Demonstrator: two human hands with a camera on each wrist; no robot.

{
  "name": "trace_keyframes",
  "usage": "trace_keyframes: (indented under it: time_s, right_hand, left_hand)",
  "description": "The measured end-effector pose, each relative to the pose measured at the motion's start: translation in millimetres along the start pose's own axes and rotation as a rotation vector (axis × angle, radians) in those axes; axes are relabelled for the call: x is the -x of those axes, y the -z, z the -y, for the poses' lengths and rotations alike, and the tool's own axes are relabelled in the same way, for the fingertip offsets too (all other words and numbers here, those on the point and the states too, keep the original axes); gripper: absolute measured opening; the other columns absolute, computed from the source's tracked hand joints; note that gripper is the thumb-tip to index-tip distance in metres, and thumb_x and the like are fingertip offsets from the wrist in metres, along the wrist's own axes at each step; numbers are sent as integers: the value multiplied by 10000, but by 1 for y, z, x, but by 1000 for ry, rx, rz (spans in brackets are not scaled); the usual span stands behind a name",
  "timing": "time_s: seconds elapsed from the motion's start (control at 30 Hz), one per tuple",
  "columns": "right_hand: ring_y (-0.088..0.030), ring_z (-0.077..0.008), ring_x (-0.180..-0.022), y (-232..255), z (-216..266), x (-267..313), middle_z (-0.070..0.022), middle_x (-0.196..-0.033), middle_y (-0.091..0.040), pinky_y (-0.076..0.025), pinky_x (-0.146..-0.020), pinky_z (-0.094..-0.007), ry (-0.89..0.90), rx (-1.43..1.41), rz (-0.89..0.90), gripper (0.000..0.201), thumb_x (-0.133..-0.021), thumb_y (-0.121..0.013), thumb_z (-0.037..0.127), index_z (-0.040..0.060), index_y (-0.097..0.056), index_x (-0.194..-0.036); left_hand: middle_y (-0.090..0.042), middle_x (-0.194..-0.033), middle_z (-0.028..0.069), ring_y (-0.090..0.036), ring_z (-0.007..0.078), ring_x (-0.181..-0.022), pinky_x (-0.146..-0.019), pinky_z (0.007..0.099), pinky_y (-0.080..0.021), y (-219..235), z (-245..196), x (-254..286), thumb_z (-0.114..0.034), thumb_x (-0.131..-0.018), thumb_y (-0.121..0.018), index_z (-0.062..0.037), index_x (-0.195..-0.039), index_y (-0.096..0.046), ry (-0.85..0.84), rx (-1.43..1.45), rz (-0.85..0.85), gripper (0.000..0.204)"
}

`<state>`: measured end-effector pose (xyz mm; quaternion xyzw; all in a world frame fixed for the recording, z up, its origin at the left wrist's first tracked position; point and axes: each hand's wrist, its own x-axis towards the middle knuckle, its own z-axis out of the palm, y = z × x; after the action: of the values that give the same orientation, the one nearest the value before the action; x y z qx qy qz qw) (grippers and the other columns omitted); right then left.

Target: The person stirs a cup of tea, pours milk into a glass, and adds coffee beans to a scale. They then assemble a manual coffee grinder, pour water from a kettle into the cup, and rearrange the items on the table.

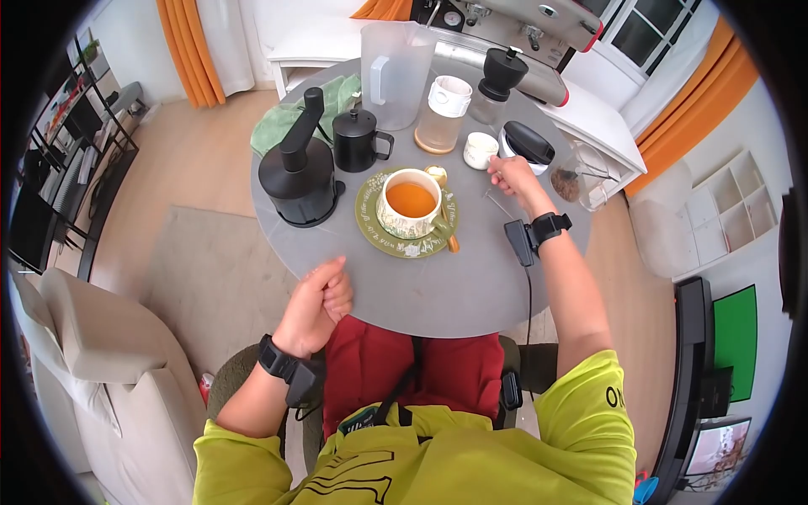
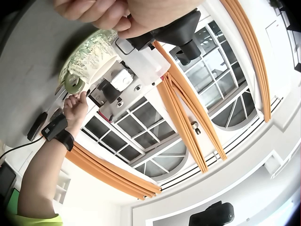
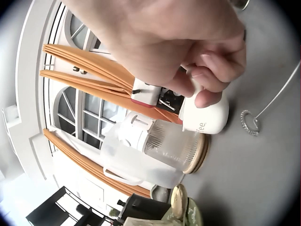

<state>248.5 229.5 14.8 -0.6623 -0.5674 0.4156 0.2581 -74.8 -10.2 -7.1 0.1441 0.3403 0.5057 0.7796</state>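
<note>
On the far right of the table (image 1: 404,303), the right hand (image 1: 514,176) pinches the small white cup (image 1: 479,150) in its fingers, apparently the grasping step, with a level lift probably required next, while the left hand (image 1: 321,301) is curled, holding nothing visible.

My small cup (image 3: 207,116): white, printed lettering. Teacup (image 1: 397,221): cream, green leafy print. Saucer (image 1: 368,225): green, pale lettering. Drink (image 1: 411,200): amber-orange. Tabletop (image 1: 421,295): grey. My sleeves (image 1: 581,400): lime-yellow. Curtains (image 1: 190,55): orange.
</note>
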Motion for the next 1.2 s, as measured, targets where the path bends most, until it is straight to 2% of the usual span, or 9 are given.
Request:
trace_keyframes:
  time_s: [0.17,0.27,0.33,0.4,0.53,0.67,0.9,1.0,1.2]
  right_hand:
    - [-302,-62,-487,7,14,7,13,-633,-467,-217,-424,-230,-41,-435,-14,255,-965,-447,221,24,-546,-835]
    - [-302,-63,-483,16,22,2,11,-630,-450,-215,-419,-227,-60,-679,27,266,-974,-420,233,18,-531,-863]
    - [-325,-76,-505,22,29,0,-3,-652,-457,-247,-437,-224,-29,-715,30,254,-968,-394,202,0,-527,-890]
    - [-353,-92,-537,24,37,1,-21,-683,-476,-287,-471,-222,-40,-995,116,230,-952,-386,161,-19,-524,-909]
    - [-386,-102,-564,20,60,13,-49,-736,-529,-332,-498,-229,31,-1062,128,208,-932,-404,113,-51,-531,-949]
    - [-397,-93,-560,29,62,-15,-58,-745,-544,-334,-490,-228,102,-989,174,193,-925,-442,100,-61,-544,-957]
    - [-393,-65,-516,21,96,-12,-57,-706,-570,-291,-448,-219,298,-632,-52,158,-896,-519,92,-53,-579,-897]
    - [-404,-60,-505,18,101,-12,-44,-658,-578,-290,-445,-217,371,-487,-107,163,-857,-566,126,-16,-609,-790]
    - [-540,-131,-562,11,102,-16,-47,-598,-617,-412,-551,-287,439,-46,-357,210,-782,-628,205,19,-646,-688]
  left_hand:
    - [-269,-567,-60,-263,63,-504,-490,228,-253,2,1,0,-240,-988,-473,-139,-660,-350,4,9,8,366]
    - [-267,-564,-60,-260,63,-501,-490,227,-253,1,1,1,-240,-988,-475,-140,-657,-348,5,1,10,367]
    - [-266,-563,-62,-258,62,-499,-490,226,-254,0,1,1,-240,-987,-478,-142,-656,-347,7,7,11,368]
    - [-266,-563,-62,-257,62,-499,-491,225,-254,1,1,1,-240,-986,-479,-142,-657,-348,7,8,13,368]
    - [-268,-565,-63,-255,61,-499,-491,225,-254,2,0,1,-244,-984,-485,-143,-658,-352,3,11,22,366]
    - [-268,-566,-62,-255,62,-502,-491,225,-253,2,1,1,-245,-984,-483,-142,-660,-353,-2,12,19,365]
    - [-264,-568,-60,-252,65,-506,-490,229,-248,4,0,0,-240,-985,-477,-141,-661,-347,-8,9,25,363]
    - [-262,-569,-60,-250,64,-507,-490,229,-247,4,0,0,-239,-984,-479,-141,-662,-347,-6,9,24,362]
    - [-261,-571,-60,-248,65,-509,-489,229,-247,2,-1,1,-236,-982,-484,-142,-664,-350,-8,12,16,357]
